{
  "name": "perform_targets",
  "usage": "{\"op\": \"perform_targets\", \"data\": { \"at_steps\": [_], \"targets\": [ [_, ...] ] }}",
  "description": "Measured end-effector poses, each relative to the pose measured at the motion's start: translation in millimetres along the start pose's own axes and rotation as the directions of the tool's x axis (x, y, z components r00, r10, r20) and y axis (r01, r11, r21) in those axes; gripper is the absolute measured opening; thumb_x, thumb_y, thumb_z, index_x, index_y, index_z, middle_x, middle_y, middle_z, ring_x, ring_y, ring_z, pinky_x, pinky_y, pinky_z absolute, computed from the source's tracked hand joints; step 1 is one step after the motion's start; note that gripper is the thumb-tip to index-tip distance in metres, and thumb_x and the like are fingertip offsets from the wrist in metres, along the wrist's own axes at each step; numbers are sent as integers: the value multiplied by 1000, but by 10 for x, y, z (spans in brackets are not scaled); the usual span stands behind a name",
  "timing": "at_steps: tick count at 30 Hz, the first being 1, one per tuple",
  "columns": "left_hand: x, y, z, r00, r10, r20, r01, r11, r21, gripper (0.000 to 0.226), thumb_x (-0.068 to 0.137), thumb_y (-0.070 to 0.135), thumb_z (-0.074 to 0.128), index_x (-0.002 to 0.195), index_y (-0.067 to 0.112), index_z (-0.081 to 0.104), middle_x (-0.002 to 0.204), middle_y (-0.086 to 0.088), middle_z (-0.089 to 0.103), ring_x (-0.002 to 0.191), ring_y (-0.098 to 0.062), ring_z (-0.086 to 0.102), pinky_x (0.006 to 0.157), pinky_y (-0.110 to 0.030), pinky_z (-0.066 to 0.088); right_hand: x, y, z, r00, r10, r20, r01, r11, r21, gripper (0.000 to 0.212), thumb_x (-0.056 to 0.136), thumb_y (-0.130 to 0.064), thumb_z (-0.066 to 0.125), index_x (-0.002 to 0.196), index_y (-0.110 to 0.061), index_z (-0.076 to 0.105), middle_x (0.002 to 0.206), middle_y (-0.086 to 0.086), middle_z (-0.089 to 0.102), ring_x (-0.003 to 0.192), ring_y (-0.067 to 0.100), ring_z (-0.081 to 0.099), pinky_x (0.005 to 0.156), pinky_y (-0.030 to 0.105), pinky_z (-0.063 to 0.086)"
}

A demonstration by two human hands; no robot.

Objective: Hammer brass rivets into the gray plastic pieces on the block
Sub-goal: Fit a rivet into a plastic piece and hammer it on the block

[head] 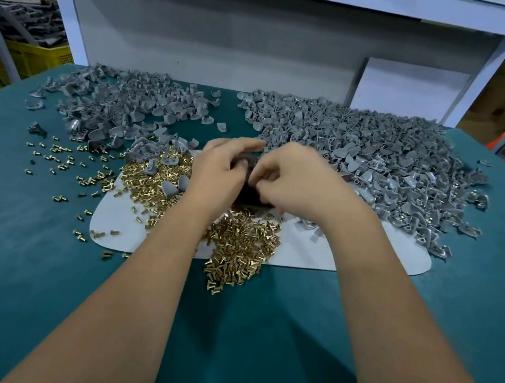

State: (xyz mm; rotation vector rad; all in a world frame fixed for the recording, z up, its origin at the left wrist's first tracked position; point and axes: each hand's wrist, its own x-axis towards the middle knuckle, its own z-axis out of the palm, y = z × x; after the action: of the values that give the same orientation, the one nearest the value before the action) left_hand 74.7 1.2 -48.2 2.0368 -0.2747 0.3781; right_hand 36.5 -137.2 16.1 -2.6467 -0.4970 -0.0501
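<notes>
Mid-batch at the desk (6,253): both hands over the dark block (249,192) at centre. Left hand (219,171) resting on the block's 9 o'clock edge, fingers loosely bent, grip contents impossible to tell. Right hand (292,177) curled at 3 o'clock, fingertips apparently pinching something small, blurred. Riveted gray pieces (410,182), some showing brass, heaped toward 2 o'clock; unriveted pieces (120,102) piled toward 10 o'clock. Loose brass rivets (239,248) heaped at 6 and 9 o'clock. Much evidently left. Block's long axis seemingly 12-to-6; mostly hidden.
</notes>
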Motion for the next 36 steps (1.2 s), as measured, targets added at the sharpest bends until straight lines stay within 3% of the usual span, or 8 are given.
{"op": "perform_targets", "data": {
  "at_steps": [2, 4, 11, 18, 22, 27, 30, 36],
  "targets": [
    [-12, -2, 36, 1000, 18, 14, -18, 999, 44, 37, 91, 5, 55, 113, 29, 72, 127, -5, 61, 127, -18, 48, 112, -43, 34, -22, -59, 36, 967, 31, 253, 16, 984, -180, 7, 76, -21, 71, 83, -23, 71, 72, -3, 66, 61, 12, 60, 54, 24, 45],
    [-12, -10, 57, 999, 17, -35, -15, 998, 65, 28, 90, 9, 62, 105, 29, 75, 120, -5, 65, 124, -19, 50, 109, -42, 37, -34, -78, 107, 938, 67, 339, 36, 957, -289, 23, 75, -27, 77, 95, -19, 68, 82, 0, 67, 73, 18, 60, 56, 24, 41],
    [-30, 13, 41, 994, -62, -93, 60, 998, -26, 19, 84, 17, 73, 101, 24, 77, 103, -4, 71, 113, -23, 59, 99, -42, 47, -3, -70, 206, 970, 20, 242, 28, 981, -192, 11, 81, -12, 70, 90, -15, 76, 92, 8, 71, 87, 25, 64, 66, 24, 48],
    [-42, 31, 46, 989, 10, -147, 8, 993, 116, 17, 89, 15, 67, 102, 18, 76, 107, 4, 68, 121, -23, 47, 107, -38, 36, -41, 15, 166, 970, -27, 242, 10, 997, 72, 12, 75, -4, 73, 77, -16, 72, 75, 7, 70, 68, 20, 61, 58, 24, 46],
    [-16, 7, 37, 991, -20, -135, 32, 996, 87, 18, 87, 13, 67, 100, 18, 76, 105, 5, 68, 121, -25, 50, 107, -43, 38, -33, 79, 133, 999, -36, 30, 25, 953, 302, 23, 74, 3, 69, 73, -19, 72, 64, -11, 65, 58, 0, 57, 56, 12, 46],
    [-32, -5, 23, 986, 2, -165, 23, 989, 146, 22, 87, 20, 67, 108, 25, 73, 114, 6, 66, 126, -22, 41, 109, -36, 31, 35, 207, 230, 922, 143, -360, 82, 836, 543, 25, 80, 6, 65, 78, -19, 68, 74, -4, 64, 63, 5, 56, 69, 23, 53],
    [-62, 30, 22, 969, 59, -242, -7, 977, 212, 27, 85, 28, 69, 111, 34, 69, 114, 17, 60, 128, -16, 32, 99, -27, 18, 61, 250, 294, 884, 216, -414, 93, 787, 609, 30, 79, 6, 66, 75, -23, 67, 74, -8, 64, 68, 6, 62, 71, 23, 57],
    [-103, 67, 47, 962, 170, -212, -106, 953, 284, 19, 84, 29, 71, 101, 35, 72, 98, 23, 58, 123, -18, 35, 103, -39, 22, 120, 262, 365, 838, 270, -474, 91, 788, 609, 43, 78, 9, 63, 71, -33, 64, 84, -7, 68, 72, 3, 63, 69, 18, 51]
  ]
}}
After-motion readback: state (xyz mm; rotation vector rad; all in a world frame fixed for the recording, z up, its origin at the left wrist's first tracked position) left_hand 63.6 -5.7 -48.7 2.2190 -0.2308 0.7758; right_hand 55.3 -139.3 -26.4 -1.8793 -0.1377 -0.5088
